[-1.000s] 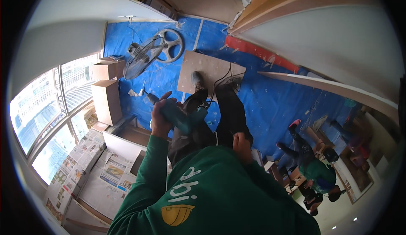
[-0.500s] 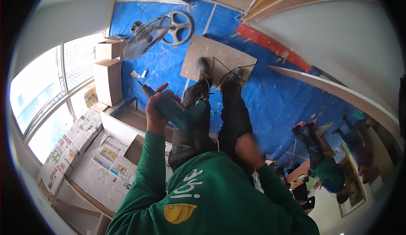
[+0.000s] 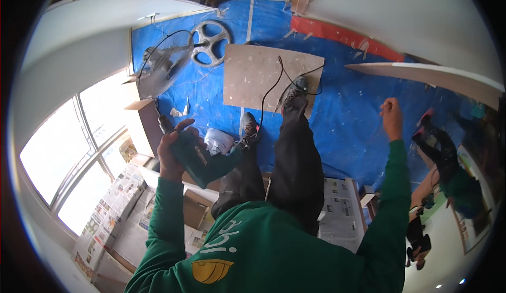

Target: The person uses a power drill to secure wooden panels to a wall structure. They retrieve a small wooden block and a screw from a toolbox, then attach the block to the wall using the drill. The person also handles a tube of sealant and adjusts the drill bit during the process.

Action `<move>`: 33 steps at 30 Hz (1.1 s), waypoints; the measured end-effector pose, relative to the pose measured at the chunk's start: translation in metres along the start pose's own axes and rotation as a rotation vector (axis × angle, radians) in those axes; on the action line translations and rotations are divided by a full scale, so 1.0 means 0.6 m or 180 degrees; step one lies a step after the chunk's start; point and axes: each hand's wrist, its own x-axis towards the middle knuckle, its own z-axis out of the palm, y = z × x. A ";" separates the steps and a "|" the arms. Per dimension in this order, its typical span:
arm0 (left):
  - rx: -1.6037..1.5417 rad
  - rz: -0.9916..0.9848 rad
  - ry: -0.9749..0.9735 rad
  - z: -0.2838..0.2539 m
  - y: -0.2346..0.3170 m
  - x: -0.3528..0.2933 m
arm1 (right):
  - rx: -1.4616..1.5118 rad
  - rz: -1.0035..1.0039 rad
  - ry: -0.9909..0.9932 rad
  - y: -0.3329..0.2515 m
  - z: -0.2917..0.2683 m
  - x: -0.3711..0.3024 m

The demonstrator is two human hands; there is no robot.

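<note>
My left hand (image 3: 173, 148) is wrapped round a teal power drill (image 3: 203, 161), its chuck and bit pointing up and left toward the window. A dark cord (image 3: 270, 90) curves from near the drill's handle across the brown board (image 3: 247, 77). My right hand (image 3: 391, 118) is raised out to the right over the blue floor sheet, fingers curled in, with nothing visible in them. My right shoe (image 3: 296, 91) stands on the board, and my left shoe (image 3: 249, 125) is on the blue sheet at its near edge.
A standing fan (image 3: 166, 63) with a round spoked base (image 3: 211, 42) is at the far left. Beside my left shoe sits a white rounded object (image 3: 219, 141). A newspaper-covered surface (image 3: 105, 208) lies near the window. Another person (image 3: 448, 171) is at the right, beyond a long panel edge (image 3: 421, 71).
My right hand has swung out from beside my thigh to the right. My left foot has come off the board onto the sheet. The drill remains in my left hand; the view has shifted.
</note>
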 end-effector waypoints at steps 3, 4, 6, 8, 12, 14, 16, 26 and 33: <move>0.0183 -0.0244 -0.0153 -0.046 -0.021 0.045 | -0.0128 -0.0190 0.0074 0.047 0.017 0.027; 0.0211 -0.0317 -0.0234 -0.067 -0.035 0.058 | -0.0288 -0.0275 0.0082 0.050 0.020 0.017; 0.0276 -0.0329 -0.0303 -0.120 -0.063 0.091 | -0.0620 -0.0473 0.0159 0.047 0.028 -0.004; 0.0359 -0.0299 -0.0460 -0.184 -0.097 0.121 | -0.0731 -0.0545 0.0175 0.059 0.056 -0.037; -0.0115 0.0009 -0.1189 -0.363 -0.236 0.230 | -0.0345 -0.0961 0.0974 0.074 0.183 -0.108; -0.0416 0.0223 -0.1122 -0.419 -0.309 0.262 | 0.0751 -0.0563 0.1342 0.100 0.304 -0.150; -0.0849 0.0182 -0.0808 -0.465 -0.365 0.245 | 0.0242 -0.0894 0.1393 0.130 0.416 -0.223; -0.1041 0.0244 -0.1778 -0.530 -0.402 0.246 | 0.1912 0.0549 0.1834 0.363 0.581 -0.426; -0.0631 0.0323 -0.1779 -0.505 -0.408 0.203 | 0.2104 0.0133 0.2415 0.282 0.440 -0.525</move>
